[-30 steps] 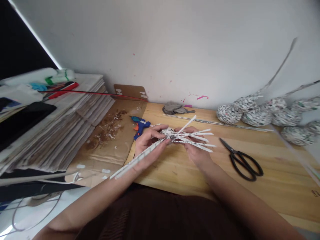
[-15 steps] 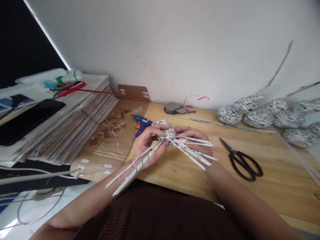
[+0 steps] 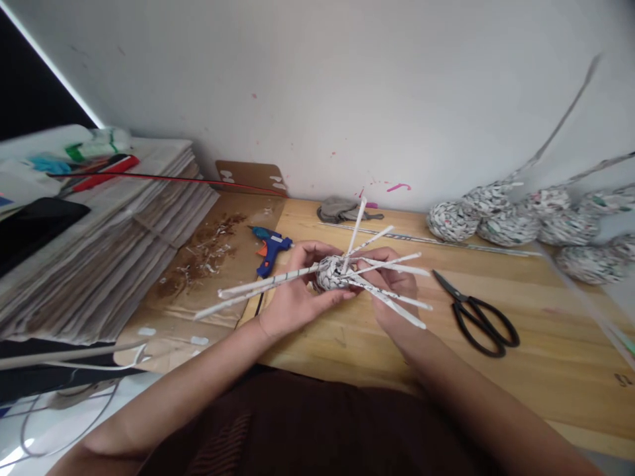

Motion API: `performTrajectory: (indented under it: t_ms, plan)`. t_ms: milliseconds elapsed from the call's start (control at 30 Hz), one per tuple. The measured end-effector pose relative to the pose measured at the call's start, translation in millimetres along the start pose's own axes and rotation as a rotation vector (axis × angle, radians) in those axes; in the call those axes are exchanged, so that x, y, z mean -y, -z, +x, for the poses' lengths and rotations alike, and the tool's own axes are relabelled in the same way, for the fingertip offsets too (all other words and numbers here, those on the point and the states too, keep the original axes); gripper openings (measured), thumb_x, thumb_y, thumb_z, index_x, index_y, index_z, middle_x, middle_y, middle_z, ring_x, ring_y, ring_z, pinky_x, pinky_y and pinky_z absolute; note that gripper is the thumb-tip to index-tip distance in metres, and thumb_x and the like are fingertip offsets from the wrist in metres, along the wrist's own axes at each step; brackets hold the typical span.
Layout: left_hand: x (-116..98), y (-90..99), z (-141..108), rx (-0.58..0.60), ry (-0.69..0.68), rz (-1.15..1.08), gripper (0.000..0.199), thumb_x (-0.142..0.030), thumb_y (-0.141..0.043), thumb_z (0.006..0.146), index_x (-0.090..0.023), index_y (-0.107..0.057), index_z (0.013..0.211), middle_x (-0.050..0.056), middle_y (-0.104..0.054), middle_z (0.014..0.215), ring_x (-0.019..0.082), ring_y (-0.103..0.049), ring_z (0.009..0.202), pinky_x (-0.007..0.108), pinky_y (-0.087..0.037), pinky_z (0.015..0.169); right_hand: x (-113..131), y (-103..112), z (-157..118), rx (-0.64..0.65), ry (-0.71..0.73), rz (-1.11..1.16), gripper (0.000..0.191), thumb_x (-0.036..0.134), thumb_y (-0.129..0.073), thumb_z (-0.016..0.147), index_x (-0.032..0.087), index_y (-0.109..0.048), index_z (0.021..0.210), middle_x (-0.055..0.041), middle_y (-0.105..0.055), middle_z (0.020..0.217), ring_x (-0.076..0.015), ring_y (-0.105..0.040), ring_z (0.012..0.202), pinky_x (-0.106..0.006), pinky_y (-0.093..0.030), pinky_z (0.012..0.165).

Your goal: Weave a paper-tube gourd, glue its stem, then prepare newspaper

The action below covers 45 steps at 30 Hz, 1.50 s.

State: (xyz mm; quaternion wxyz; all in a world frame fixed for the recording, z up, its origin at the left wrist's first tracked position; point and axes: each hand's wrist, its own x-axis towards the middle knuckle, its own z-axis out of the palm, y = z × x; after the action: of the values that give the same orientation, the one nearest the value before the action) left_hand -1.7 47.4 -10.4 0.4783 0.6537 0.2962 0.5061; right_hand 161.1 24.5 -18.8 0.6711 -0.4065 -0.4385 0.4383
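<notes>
A small woven newspaper ball (image 3: 329, 274) sits between my two hands above the wooden table. Several rolled paper strips (image 3: 389, 263) fan out from its top, some to the right and upward, two to the left over my wrist. My left hand (image 3: 297, 291) wraps round the ball's left side, thumb along the near side. On the right, my right hand (image 3: 389, 274) has its fingers closed at the base of the strips; the strips partly cover these fingers. A blue glue gun (image 3: 272, 250) lies just left of my left hand. Black-handled scissors (image 3: 479, 317) rest to the right.
Several finished woven paper shapes (image 3: 510, 221) stand at the back right, some with long tails. A grey cloth (image 3: 342, 210) and a long paper tube (image 3: 431, 241) lie near the wall. Stacked newspapers (image 3: 153, 231) and cardboard (image 3: 208, 291) with brown crumbs occupy the left.
The ball has been turned so its top with the strips faces up more. The strips now spread wider, with some pointing upward. My view has shifted slightly right.
</notes>
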Motion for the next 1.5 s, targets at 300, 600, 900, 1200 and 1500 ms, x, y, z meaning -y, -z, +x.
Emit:
performTrajectory:
  t_ms: [300,600,900,1200,1500]
  plan:
    - [14.0,0.7,-3.6,-0.128,0.052,-0.053,0.046,-0.022,-0.079,0.081,-0.020,-0.055,0.120,0.010,-0.070,0.118,0.020,-0.068,0.106,0.034,-0.053,0.095,14.2,-5.6,-10.2,0.080,0.071,-0.143,0.004,0.028,-0.071,0.089,0.024,-0.069,0.088,-0.0042,-0.073,0.103,-0.0183,-0.073,0.082,-0.031,-0.063,0.066]
    - [15.8,10.8,-4.8,-0.087,0.175,-0.130,0.043,-0.029,-0.082,0.079,-0.018,-0.070,0.119,0.011,-0.075,0.114,0.021,-0.070,0.100,0.034,-0.056,0.090,6.6,-1.6,-10.3,0.122,0.082,-0.159,0.002,0.024,-0.066,0.092,0.023,-0.066,0.091,-0.0034,-0.071,0.100,-0.0138,-0.071,0.070,-0.029,-0.062,0.061]
    - [8.2,18.0,-5.1,0.020,0.160,-0.102,0.035,-0.035,-0.071,0.089,-0.022,-0.072,0.122,0.012,-0.068,0.134,0.028,-0.065,0.121,0.040,-0.056,0.098,3.6,-0.3,-14.2,0.172,0.092,-0.218,0.006,0.022,-0.064,0.093,0.022,-0.070,0.095,-0.0058,-0.068,0.104,-0.0164,-0.071,0.080,-0.032,-0.061,0.070]
    - [6.0,16.7,-7.7,0.016,0.122,-0.039,0.037,-0.028,-0.076,0.085,-0.023,-0.073,0.121,0.012,-0.064,0.140,0.030,-0.057,0.133,0.046,-0.047,0.112,4.5,5.0,-14.8,0.223,0.204,-0.340,0.007,0.017,-0.065,0.091,0.024,-0.067,0.091,-0.0064,-0.069,0.108,-0.0213,-0.070,0.094,-0.038,-0.058,0.082]
    - [9.1,7.3,-8.2,-0.146,0.189,-0.260,0.039,-0.028,-0.083,0.079,-0.020,-0.061,0.111,0.013,-0.066,0.132,0.024,-0.068,0.115,0.039,-0.056,0.097,6.3,2.4,-14.6,0.210,0.266,-0.387,0.012,0.013,-0.065,0.088,0.025,-0.067,0.092,-0.0068,-0.069,0.108,-0.0225,-0.069,0.099,-0.037,-0.058,0.082]
